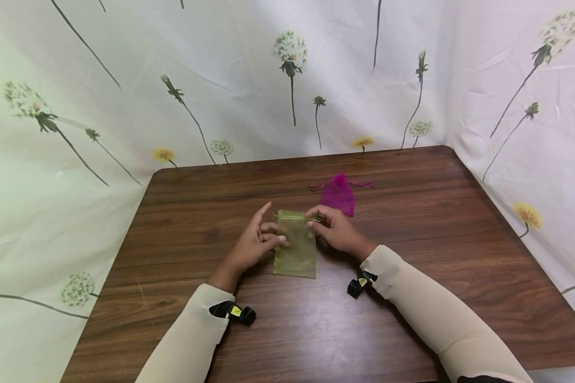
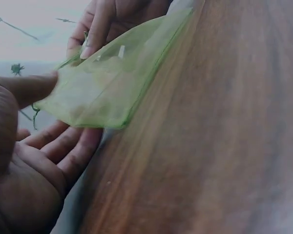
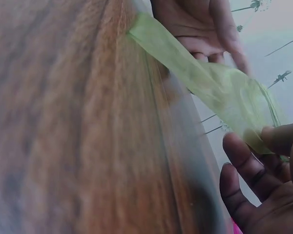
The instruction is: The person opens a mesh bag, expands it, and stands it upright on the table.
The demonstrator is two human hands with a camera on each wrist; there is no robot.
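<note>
A green sheer drawstring pouch [image 1: 294, 250] is held up between both hands, its drawstring end pointing away from the body. My left hand [image 1: 254, 242] pinches its left edge, thumb on top and fingers underneath, with the index finger stretched out. At the upper right corner, by the drawstring, my right hand [image 1: 337, 229] pinches the pouch between thumb and fingers. In the left wrist view the thin green fabric [image 2: 112, 83] slants over the table. The right wrist view shows the right thumb pressing the pouch [image 3: 219, 92] near its gathered end.
Behind the right hand lies a magenta drawstring pouch [image 1: 338, 196], its cords spread to both sides. Everything is over a dark brown wooden table [image 1: 182, 223]. A white cloth [image 1: 239, 80] printed with dandelions hangs around the table's back and sides.
</note>
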